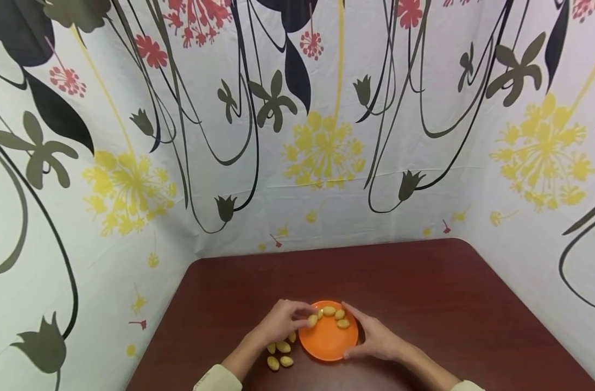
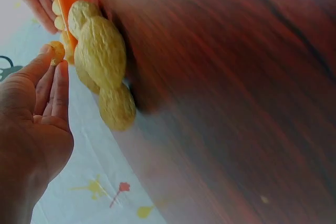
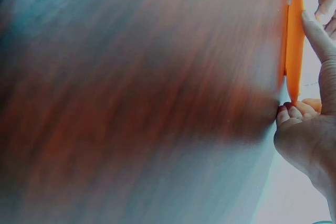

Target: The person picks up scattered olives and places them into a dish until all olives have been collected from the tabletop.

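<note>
An orange plate (image 1: 327, 343) lies on the table with several yellow-tan, wrinkled oval pieces (image 1: 343, 323) along its far side. My left hand (image 1: 282, 321) is over the plate's left rim and pinches one such yellow oval piece (image 2: 57, 52) between thumb and fingertips. Around the plate's right side, my right hand (image 1: 379, 339) holds the rim, thumb at the near edge and fingers at the far edge. More yellow oval pieces (image 1: 283, 346) sit on the table left of the plate, below my left hand; that wrist view shows them large and close.
The dark reddish-brown wooden table (image 1: 424, 293) has rounded far corners. A white cloth (image 1: 287, 217) printed with flowers hangs behind it and along both sides.
</note>
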A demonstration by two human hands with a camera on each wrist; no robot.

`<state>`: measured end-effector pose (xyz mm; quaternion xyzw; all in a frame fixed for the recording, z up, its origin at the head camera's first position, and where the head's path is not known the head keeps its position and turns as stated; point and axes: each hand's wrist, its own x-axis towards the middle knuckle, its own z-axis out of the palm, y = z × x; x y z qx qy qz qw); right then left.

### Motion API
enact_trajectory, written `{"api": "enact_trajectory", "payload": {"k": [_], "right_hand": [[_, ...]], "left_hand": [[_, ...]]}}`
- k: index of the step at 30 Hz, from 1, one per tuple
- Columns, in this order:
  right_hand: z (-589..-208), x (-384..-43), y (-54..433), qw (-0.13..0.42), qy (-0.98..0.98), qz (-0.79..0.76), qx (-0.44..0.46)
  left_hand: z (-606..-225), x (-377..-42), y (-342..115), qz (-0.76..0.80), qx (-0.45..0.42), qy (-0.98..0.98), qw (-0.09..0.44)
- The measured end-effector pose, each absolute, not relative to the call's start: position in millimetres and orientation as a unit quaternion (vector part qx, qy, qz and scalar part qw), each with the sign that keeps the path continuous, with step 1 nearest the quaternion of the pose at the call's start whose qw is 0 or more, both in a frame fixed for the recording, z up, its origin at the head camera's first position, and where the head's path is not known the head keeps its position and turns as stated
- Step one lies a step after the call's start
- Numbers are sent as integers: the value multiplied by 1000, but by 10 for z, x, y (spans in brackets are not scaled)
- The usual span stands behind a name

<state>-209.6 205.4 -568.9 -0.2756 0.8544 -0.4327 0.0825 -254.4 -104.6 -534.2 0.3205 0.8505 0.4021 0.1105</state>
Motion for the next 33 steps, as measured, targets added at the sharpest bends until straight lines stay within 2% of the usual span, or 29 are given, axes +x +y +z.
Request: {"api": "enact_trajectory", "payload": {"k": [15,17,27,33], "right_hand": [[-5709,-2091,2038,69,856,-428,-281],[-5709,-2091,2041,72,856,-427,-281],[-5707,-2085,2052,65,857,-424,-285],[-5710,-2077,2055,58,859,-422,-283]], "left_hand": [[-5413,-2580,-799,376,344,855,99],[-5519,-2627,-779,365,361,854,90],[-5396,-2530,-669,366,343,858,107],[-5412,-2533,-623,350,356,861,94]]}}
